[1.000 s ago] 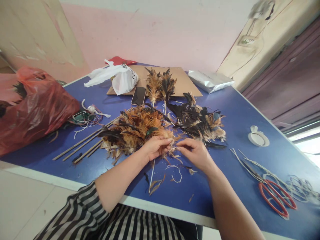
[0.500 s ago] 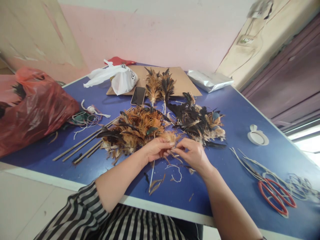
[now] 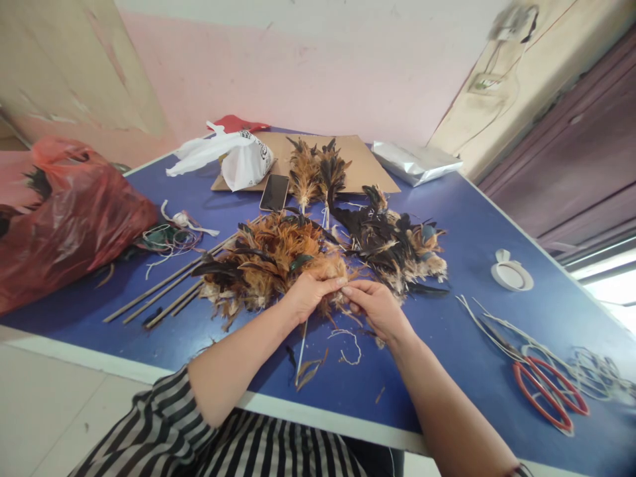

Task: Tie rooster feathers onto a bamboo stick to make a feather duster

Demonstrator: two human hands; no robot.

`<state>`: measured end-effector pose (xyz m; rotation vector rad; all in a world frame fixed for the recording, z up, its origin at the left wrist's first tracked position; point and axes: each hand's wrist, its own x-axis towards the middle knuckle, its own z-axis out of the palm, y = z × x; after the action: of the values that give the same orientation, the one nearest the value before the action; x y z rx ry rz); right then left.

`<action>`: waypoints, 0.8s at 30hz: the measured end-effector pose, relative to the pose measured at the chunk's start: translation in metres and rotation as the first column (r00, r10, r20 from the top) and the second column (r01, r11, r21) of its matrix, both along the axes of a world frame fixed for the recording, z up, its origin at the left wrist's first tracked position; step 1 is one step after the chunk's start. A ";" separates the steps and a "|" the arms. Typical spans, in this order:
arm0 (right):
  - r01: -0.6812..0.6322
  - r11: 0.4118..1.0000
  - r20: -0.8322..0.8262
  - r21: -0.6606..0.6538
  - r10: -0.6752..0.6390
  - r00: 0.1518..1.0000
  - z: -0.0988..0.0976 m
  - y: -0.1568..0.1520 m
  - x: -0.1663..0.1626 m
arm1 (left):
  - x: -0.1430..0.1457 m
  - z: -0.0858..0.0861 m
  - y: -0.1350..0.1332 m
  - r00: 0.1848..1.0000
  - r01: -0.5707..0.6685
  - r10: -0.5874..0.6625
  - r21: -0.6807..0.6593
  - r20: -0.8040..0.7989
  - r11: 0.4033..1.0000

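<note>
My left hand (image 3: 315, 293) is closed around a small bunch of tan feathers (image 3: 325, 266), whose tips fan out above the fingers. Pinched against its thumb tip, my right hand (image 3: 371, 303) has its fingers together at the base of the same bunch; what it grips there is too small to make out. Behind my left hand lies a heap of orange-brown feathers (image 3: 278, 248). Dark feathers (image 3: 385, 242) are piled beyond my right hand. A short curl of white string (image 3: 354, 344) and a thin white stick (image 3: 301, 351) lie below my hands.
Red-handled scissors (image 3: 544, 391) and loose cord (image 3: 593, 371) lie at right, near a white tape roll (image 3: 513, 273). Thin sticks (image 3: 163, 291) and a red plastic bag (image 3: 74, 218) are at left. A phone (image 3: 275, 192), two feather bundles (image 3: 318, 169) and cardboard (image 3: 368, 162) sit at the back.
My right hand has turned slightly and drawn its fingers in against my left thumb. The left hand stays almost in place, still on the feathers.
</note>
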<state>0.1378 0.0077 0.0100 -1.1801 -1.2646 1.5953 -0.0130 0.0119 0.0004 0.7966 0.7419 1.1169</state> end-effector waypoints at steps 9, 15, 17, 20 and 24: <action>0.101 0.993 -0.171 0.058 -0.089 0.981 -0.005 0.001 -0.002 | 0.001 0.004 -0.004 0.999 0.042 -0.041 -0.022 0.035 0.999; 0.225 0.949 0.003 0.221 -0.232 0.973 -0.004 -0.001 -0.007 | 0.008 0.001 -0.007 0.990 -0.103 0.103 0.008 -0.091 0.995; 0.192 0.934 0.117 0.302 -0.236 0.965 -0.002 -0.003 -0.009 | 0.008 0.002 -0.008 0.979 -0.123 0.131 0.064 -0.154 0.990; 0.137 0.899 0.214 0.416 -0.243 0.946 -0.001 -0.006 -0.011 | 0.006 0.003 -0.008 0.962 -0.151 0.170 0.104 -0.213 0.983; 0.099 0.854 0.256 0.511 -0.261 0.931 -0.002 -0.007 -0.011 | 0.006 -0.001 -0.006 0.982 -0.144 0.148 0.040 -0.114 0.989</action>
<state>0.1272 0.0012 0.0082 -1.2048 -1.5913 0.8811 -0.0075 0.0062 -0.0006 0.8506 0.8937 1.2235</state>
